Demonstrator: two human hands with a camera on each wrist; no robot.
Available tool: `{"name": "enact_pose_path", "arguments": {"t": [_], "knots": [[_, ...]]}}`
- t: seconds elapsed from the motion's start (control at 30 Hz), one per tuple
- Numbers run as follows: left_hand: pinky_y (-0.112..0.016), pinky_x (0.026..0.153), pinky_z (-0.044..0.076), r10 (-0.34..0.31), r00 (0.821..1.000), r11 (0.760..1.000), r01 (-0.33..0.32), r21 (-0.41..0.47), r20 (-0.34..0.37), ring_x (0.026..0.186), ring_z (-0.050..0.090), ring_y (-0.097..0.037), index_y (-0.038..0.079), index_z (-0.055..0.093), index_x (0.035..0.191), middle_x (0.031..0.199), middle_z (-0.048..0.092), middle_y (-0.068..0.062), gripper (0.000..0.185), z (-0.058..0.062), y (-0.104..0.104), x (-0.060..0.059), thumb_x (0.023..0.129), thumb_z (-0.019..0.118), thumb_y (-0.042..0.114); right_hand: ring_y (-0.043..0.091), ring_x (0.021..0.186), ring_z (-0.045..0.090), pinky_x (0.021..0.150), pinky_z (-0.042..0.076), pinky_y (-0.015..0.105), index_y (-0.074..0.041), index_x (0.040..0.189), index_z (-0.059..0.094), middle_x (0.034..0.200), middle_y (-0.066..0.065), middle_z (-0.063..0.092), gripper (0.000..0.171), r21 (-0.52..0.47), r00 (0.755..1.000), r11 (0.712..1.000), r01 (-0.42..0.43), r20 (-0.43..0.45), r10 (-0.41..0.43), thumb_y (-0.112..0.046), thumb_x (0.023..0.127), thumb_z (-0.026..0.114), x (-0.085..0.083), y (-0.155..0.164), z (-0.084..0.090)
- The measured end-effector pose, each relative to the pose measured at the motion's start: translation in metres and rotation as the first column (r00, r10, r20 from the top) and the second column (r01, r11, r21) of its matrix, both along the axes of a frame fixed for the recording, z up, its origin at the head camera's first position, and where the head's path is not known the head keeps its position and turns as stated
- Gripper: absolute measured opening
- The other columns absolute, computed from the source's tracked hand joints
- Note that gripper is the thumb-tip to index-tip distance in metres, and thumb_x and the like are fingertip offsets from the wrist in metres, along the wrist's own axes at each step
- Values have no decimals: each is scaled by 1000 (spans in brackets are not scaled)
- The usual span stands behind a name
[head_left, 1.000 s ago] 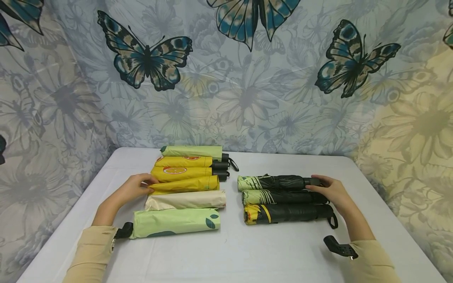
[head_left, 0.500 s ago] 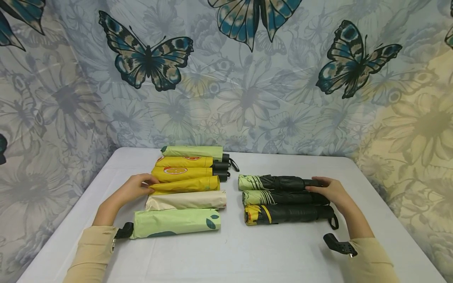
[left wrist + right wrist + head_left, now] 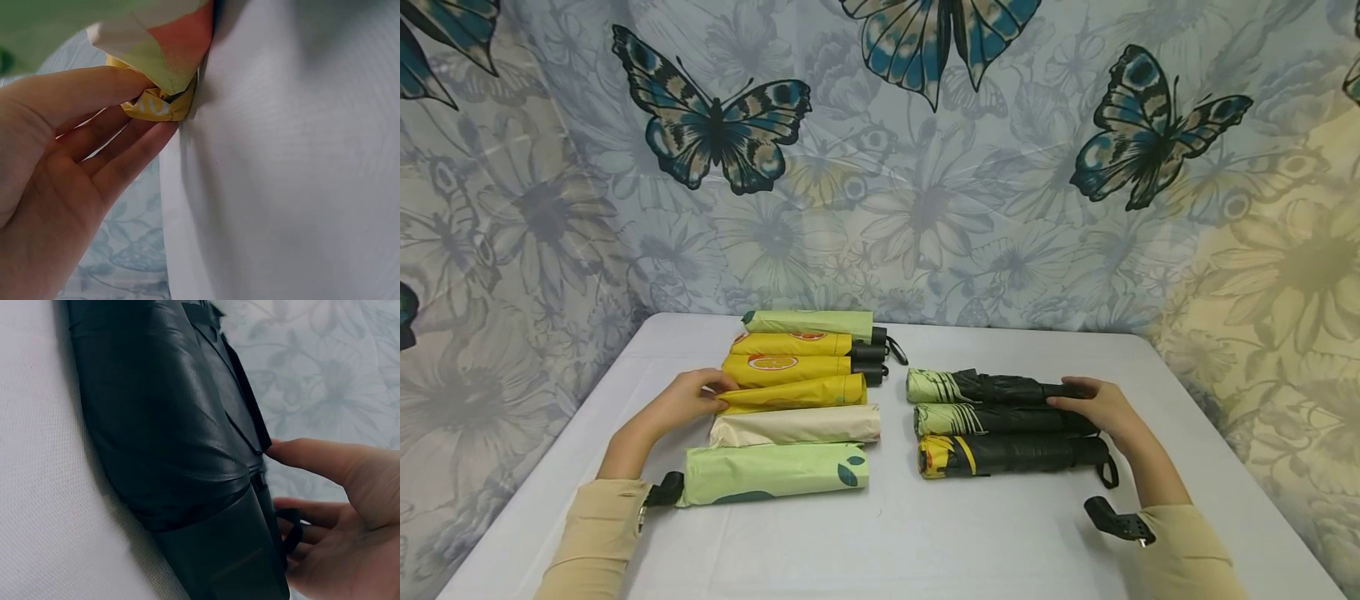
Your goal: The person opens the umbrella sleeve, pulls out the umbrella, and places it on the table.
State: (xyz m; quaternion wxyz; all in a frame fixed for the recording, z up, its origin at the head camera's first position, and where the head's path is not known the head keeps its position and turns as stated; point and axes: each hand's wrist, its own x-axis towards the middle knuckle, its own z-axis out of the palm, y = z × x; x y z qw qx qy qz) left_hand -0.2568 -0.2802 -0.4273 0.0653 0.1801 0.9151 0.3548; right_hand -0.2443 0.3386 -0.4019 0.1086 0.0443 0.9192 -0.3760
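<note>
Two rows of folded umbrellas lie on a white table (image 3: 887, 533). My left hand (image 3: 688, 398) pinches the left tip of a yellow umbrella (image 3: 797, 392), fourth in the left row. In the left wrist view the thumb and fingers of that hand (image 3: 75, 156) close on the yellow tip (image 3: 153, 105). My right hand (image 3: 1093, 404) grips the handle end of the far black umbrella (image 3: 992, 387) in the right row. From the right wrist, the right hand (image 3: 331, 506) has its fingers curled behind the black umbrella (image 3: 162, 437), with its thumb on the strap.
The left row also holds a light green umbrella (image 3: 808, 322), two yellow ones (image 3: 790, 354), a cream one (image 3: 793, 425) and a near green one (image 3: 775, 472). Two more black umbrellas (image 3: 1000, 437) lie near the right hand. A butterfly-print cloth (image 3: 925, 167) hangs behind.
The far black umbrella has shifted and tilted slightly under my right hand. My left hand stays on the yellow umbrella's tip.
</note>
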Motion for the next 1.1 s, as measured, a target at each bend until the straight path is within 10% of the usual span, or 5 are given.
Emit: {"name": "enact_pose_path", "arguments": {"t": [0.7, 1.1], "knots": [[-51, 95, 52, 50, 993, 999, -51, -12, -109, 109, 62, -31, 9, 68, 116, 114, 69, -10, 32, 13, 1, -4, 91, 70, 29, 49, 143, 27, 113, 31, 62, 4, 152, 25, 153, 31, 32, 81, -146, 981, 988, 41, -180, -68, -41, 96, 60, -1, -25, 14], [-57, 102, 46, 168, 966, 985, -174, -14, -199, 120, 51, -44, -1, 59, 128, 128, 54, -24, 38, 8, 2, -9, 93, 66, 14, 44, 144, 30, 116, 30, 60, -1, 154, 25, 153, 26, 36, 82, -236, 977, 971, 25, -201, -74, -42, 94, 63, -13, -64, 14]]}}
